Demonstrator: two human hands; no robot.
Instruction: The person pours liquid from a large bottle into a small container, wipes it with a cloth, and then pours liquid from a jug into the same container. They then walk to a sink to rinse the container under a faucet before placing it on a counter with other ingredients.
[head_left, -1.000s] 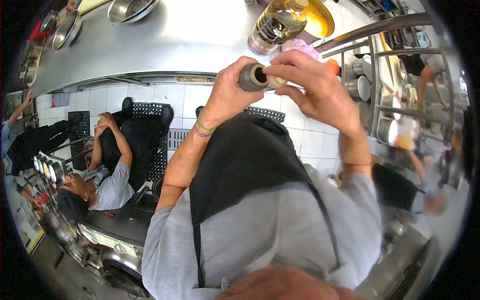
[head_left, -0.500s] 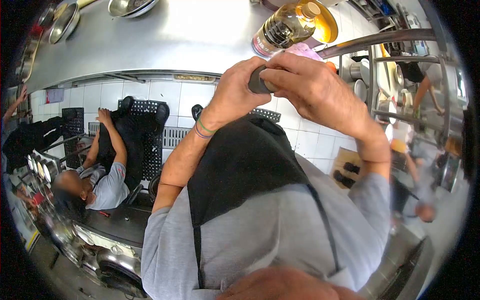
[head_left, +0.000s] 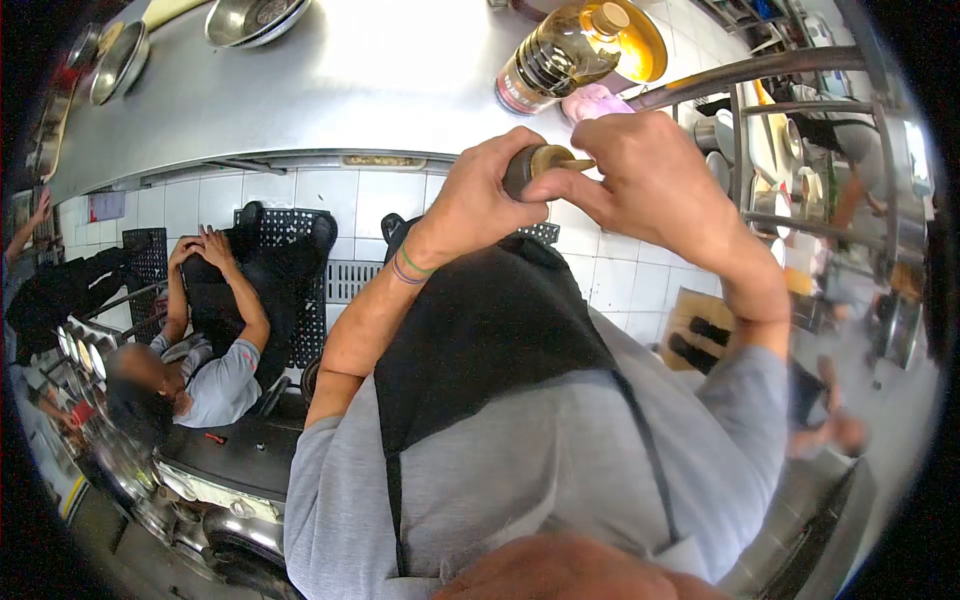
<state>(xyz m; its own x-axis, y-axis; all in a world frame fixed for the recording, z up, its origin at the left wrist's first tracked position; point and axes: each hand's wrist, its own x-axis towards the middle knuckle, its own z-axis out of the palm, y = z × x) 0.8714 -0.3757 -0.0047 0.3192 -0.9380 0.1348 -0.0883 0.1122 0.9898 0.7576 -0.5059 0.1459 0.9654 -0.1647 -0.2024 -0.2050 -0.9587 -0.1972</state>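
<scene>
My left hand (head_left: 475,205) is wrapped round a small dark grey-brown cylinder (head_left: 518,174), held above the counter's front edge. At its right end is a tan, rounded top (head_left: 547,158), from which a thin pale piece (head_left: 577,164) sticks out toward my right hand (head_left: 655,190). The right fingers are curled, the thumb lying against the tan top and the forefinger bent near the thin piece's tip. Just beyond my hands stands a large clear bottle of dark liquid (head_left: 560,62) with a tan cap, and a pink cloth (head_left: 595,102) lies beside it.
A steel counter (head_left: 330,100) runs across the front, with metal bowls (head_left: 255,20) on it. An orange-lined pot (head_left: 645,45) is behind the bottle. Metal rack rails (head_left: 760,75) rise at right. A co-worker in a grey shirt (head_left: 225,385) is at left.
My right hand has shifted right off the cylinder's end, uncovering the tan top and thin piece. The co-worker at left has brought both hands together.
</scene>
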